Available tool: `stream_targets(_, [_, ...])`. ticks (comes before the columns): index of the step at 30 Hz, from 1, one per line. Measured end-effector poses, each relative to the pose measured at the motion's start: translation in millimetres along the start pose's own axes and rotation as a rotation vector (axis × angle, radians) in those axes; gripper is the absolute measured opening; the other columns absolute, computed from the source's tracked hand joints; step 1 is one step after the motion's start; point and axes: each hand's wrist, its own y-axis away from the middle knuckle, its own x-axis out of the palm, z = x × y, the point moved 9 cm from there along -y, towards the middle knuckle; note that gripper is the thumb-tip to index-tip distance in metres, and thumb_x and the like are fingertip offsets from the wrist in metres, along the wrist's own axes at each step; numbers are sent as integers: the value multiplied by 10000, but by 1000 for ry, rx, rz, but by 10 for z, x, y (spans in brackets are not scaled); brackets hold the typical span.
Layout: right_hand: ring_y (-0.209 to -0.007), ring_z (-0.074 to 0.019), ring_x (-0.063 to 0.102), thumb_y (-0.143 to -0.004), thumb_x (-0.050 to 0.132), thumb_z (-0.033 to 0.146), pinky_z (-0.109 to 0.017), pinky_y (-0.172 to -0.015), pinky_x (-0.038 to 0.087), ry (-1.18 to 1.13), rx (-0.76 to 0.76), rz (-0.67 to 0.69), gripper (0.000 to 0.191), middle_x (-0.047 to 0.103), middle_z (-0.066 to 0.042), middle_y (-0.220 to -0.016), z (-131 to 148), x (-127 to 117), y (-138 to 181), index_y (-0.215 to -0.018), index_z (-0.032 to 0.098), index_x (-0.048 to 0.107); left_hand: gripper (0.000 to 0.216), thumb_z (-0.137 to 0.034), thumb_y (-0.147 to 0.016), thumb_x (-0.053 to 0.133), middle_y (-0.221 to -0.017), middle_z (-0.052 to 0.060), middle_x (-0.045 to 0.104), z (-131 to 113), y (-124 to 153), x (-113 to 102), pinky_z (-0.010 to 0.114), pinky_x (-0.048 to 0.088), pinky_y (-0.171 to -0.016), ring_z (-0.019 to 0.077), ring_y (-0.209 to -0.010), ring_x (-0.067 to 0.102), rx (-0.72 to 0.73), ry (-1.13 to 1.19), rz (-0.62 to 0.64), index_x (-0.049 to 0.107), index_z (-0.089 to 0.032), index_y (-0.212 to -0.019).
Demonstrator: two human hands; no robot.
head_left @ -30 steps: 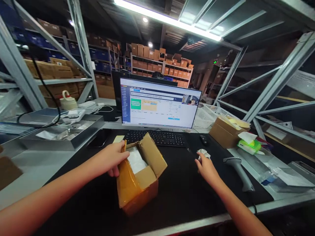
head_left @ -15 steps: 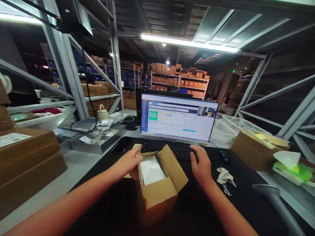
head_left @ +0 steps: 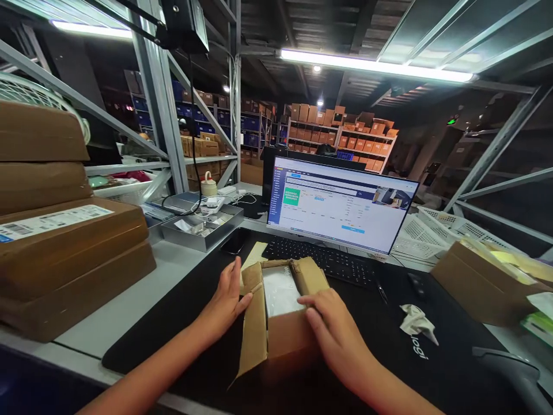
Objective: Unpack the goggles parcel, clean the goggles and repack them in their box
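A small open cardboard box [head_left: 285, 340] stands on the black desk mat [head_left: 432, 369], with a white wrapped item [head_left: 280, 293] inside it. My left hand [head_left: 224, 302] lies against the box's left flap, fingers stretched along it. My right hand [head_left: 334, 334] rests on the box's near and right flaps, fingers extended and pressing them inward. Neither hand grips anything.
Behind the box are a black keyboard [head_left: 332, 262] and a lit monitor [head_left: 341, 204]. Stacked brown parcels [head_left: 64, 242] sit at the left, a metal tray [head_left: 203, 227] and phone [head_left: 235, 241] beyond. A crumpled paper [head_left: 415, 321], an open carton [head_left: 484, 276] and a scanner [head_left: 514, 363] lie right.
My right hand left the crumpled paper, passed over the keyboard and came down on the box's flaps. The box's right flap has folded inward. The camera has turned left.
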Motion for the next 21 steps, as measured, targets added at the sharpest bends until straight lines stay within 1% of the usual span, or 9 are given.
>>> stream_targets(3, [-704,-169,651,-1009,480,467,-442,-944,531,-273,6,55,440,671,-4,-660,-72,-65,-2,-761,223,750,765,-93,-872,564,-1666,98,182,-510,-24,-143,630,339,-1179,383,-1512,275,457,-333,-10,356,-437,-1523])
stream_targets(6, [-860,-202,708,-839,749,484,-541,-1140,397,-272,-77,301,232,716,17,-707,5,12,110,-852,255,777,540,-11,-783,624,-1629,83,344,-910,-7,-179,617,284,-1220,355,-1499,321,723,-439,131,676,-335,-1211])
stream_targets(7, [-1032,-244,698,-765,821,474,-560,-1151,387,-216,-106,329,320,763,-16,-879,21,27,163,-1007,270,774,426,-19,-770,644,-1610,103,385,-995,-27,-190,612,282,-1224,356,-1495,331,735,-447,181,712,-279,-1100])
stream_targets(8, [-1214,-290,630,-699,873,465,-575,-1142,401,-134,-125,320,553,754,-67,-1108,19,41,212,-1197,280,719,333,-19,-759,651,-1587,124,422,-1070,-47,-200,599,285,-1228,353,-1491,342,738,-447,221,718,-235,-1004])
stream_targets(10, [-1416,-361,458,-617,932,434,-603,-1117,431,84,-138,229,988,539,-162,-1491,-29,90,302,-1485,278,486,267,-2,-748,634,-1552,151,470,-1184,-70,-200,569,295,-1235,336,-1482,367,737,-437,275,696,-192,-925])
stream_targets(11, [-1444,-379,419,-610,943,401,-619,-1117,431,194,-148,176,1094,445,-188,-1565,-55,136,346,-1544,265,389,267,3,-747,624,-1539,159,485,-1217,-73,-190,556,305,-1234,328,-1472,385,734,-430,289,687,-184,-927])
stream_targets(13, [-1437,-383,431,-654,929,331,-645,-1128,414,374,-204,94,1113,458,-203,-1555,-75,269,426,-1574,228,311,273,-7,-748,614,-1507,167,515,-1229,-80,-159,545,319,-1230,322,-1438,432,712,-414,297,673,-176,-953])
stream_targets(16, [-1380,-381,506,-723,888,306,-652,-1110,438,510,-288,42,1007,565,-201,-1465,-74,417,484,-1552,164,336,278,-20,-761,589,-1445,168,564,-1168,-89,-102,531,298,-1240,305,-1386,486,662,-417,305,657,-166,-987])
stream_targets(21, [-1395,-396,485,-738,868,425,-626,-1114,456,428,-269,144,906,581,-197,-1450,-45,290,448,-1485,133,448,356,31,-798,474,-1352,141,642,-1243,-120,-164,541,299,-1228,274,-1315,556,588,-383,363,681,-166,-1011])
